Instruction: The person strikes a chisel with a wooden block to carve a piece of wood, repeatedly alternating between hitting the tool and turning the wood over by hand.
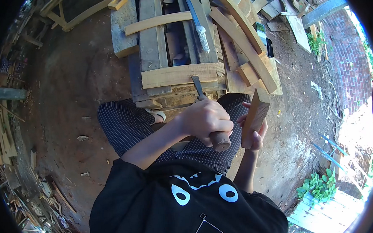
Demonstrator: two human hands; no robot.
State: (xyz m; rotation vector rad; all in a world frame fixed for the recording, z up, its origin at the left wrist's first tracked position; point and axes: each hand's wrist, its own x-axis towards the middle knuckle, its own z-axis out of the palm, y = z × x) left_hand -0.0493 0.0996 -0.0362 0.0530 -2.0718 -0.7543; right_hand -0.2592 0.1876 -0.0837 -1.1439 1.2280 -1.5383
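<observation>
My left hand (208, 120) is closed around the wooden handle of a chisel (199, 87). The blade points away from me, and its tip is at a pale wooden board (176, 76) lying across the near end of the bench. In my right hand (259, 136), fingers and thumb grip a rectangular wooden block (255, 113), tilted upright just to the right of the chisel handle. The block and the handle are apart in this view.
The plank bench (149, 46) carries a curved wooden piece (158, 22) and a blue tool with a wrapped handle (202, 37). Long curved pieces (246, 50) lie on its right side. Scrap wood (273, 10) is piled behind, and a brick wall (339, 53) stands at the right.
</observation>
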